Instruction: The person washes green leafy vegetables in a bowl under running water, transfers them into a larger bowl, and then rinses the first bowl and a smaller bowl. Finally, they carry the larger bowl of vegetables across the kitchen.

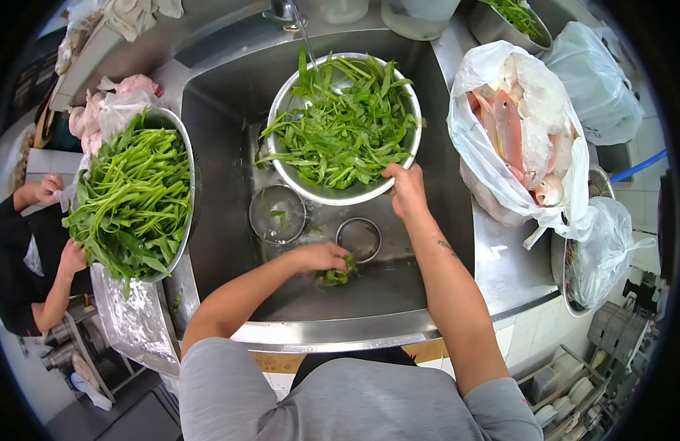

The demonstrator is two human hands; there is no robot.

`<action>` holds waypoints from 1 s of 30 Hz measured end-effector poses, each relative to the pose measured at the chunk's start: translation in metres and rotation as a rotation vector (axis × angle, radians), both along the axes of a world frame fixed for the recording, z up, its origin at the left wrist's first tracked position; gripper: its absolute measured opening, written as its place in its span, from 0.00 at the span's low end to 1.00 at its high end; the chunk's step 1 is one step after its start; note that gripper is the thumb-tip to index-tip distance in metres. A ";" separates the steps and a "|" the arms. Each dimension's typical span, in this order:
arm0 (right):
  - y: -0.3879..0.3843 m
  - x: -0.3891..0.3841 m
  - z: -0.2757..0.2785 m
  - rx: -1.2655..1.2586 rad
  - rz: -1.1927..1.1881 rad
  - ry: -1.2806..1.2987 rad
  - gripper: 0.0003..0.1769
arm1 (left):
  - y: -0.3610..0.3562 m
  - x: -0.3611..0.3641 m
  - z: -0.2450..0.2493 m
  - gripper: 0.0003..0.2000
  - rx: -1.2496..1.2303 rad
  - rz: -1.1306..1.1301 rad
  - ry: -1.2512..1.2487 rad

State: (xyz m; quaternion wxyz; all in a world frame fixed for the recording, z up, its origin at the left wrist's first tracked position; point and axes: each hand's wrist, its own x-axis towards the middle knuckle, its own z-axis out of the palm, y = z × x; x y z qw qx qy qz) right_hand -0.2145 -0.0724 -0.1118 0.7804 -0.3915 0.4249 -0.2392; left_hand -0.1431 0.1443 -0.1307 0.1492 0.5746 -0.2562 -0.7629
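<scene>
My left hand rests low in the steel sink, closed around a small clump of green leaves. My right hand grips the near rim of a round metal bowl full of leafy greens. That bowl sits in the sink under the tap, from which a thin stream of water falls. Two round drain strainers lie on the sink floor between my hands.
A second metal bowl heaped with long-stemmed greens sits on the left counter. On the right counter a white plastic bag holds fish. Another person in black sits at the far left. More bags and bowls stand behind.
</scene>
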 end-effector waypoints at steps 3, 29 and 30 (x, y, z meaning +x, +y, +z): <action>0.003 0.001 0.007 -0.004 -0.015 -0.026 0.16 | -0.018 0.032 0.094 0.12 -0.185 0.184 -0.010; 0.004 0.001 0.006 0.116 -0.015 -0.091 0.13 | -0.154 0.105 0.164 0.20 -0.487 -0.681 -1.597; 0.005 0.003 0.006 0.115 -0.022 -0.106 0.13 | -0.157 0.106 0.163 0.19 -0.596 -0.575 -1.615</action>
